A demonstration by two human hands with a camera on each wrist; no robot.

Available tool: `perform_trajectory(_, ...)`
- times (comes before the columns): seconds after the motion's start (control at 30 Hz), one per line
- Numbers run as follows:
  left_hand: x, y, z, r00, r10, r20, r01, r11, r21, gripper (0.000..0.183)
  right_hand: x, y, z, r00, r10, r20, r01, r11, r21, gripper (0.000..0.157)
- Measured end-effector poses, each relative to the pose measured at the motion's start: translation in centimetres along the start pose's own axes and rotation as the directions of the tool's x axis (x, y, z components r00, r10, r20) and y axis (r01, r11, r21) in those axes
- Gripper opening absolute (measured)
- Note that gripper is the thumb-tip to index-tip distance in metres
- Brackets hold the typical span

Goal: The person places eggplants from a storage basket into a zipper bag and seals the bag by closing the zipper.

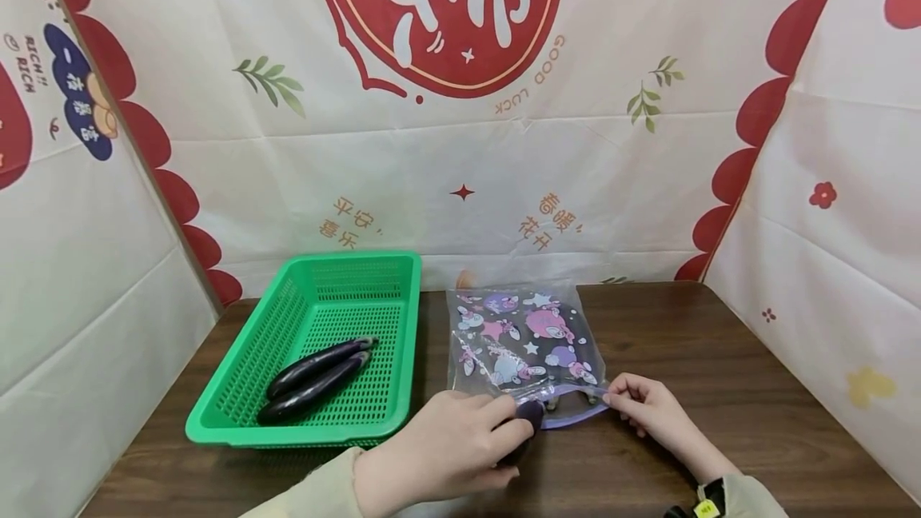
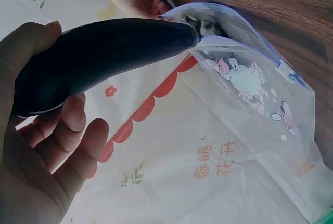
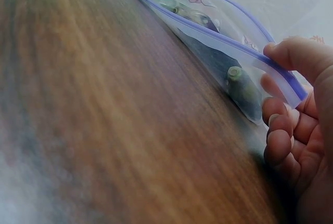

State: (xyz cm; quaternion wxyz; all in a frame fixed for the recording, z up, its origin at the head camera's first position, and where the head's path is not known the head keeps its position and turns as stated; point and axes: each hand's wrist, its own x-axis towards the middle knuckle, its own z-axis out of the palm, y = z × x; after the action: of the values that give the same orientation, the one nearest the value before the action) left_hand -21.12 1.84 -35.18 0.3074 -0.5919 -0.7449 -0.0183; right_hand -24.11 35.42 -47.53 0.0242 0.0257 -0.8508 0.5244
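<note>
A dark purple eggplant [image 2: 104,57] is gripped in my left hand [image 1: 449,446], thumb on one side and fingers on the other. Its narrow end points at the mouth of a clear zip bag [image 1: 462,342] and overlaps the purple zip edge in the left wrist view. Pink and purple cartoon prints cover the bag, which lies on the table with its mouth parted towards me. My right hand [image 1: 651,414] pinches the right corner of that mouth between thumb and forefinger. Inside the bag, eggplants [image 3: 242,89] show their green stem ends; the print partly hides them.
To the left stands a green plastic basket [image 1: 415,326] with two eggplants [image 1: 316,392] lying side by side in it. Dark wooden table [image 1: 669,334] extends right of the bag. A printed white cloth [image 1: 432,174] hangs behind and along both sides.
</note>
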Motion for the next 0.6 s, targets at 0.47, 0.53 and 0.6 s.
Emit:
perform_trajectory(0.47,0.4,0.7,1.0,0.997,0.051,0.055,-0.054,0.997,0.053,0.028,0.2,0.2,-0.1,1.0,0.005,-0.015,-0.005,1.0,-0.011,0.02)
perform_trajectory(0.53,0.3,0.7,1.3,0.996,0.033,0.078,-0.037,0.998,0.051,0.028,0.1,0.2,-0.1,1.0,0.006,-0.011,-0.006,1.0,-0.013,0.02)
perform_trajectory(0.6,0.2,0.7,1.7,0.995,0.015,0.099,-0.019,0.999,0.047,0.028,0.0,0.3,0.0,1.0,0.009,-0.009,-0.009,1.0,-0.008,0.021)
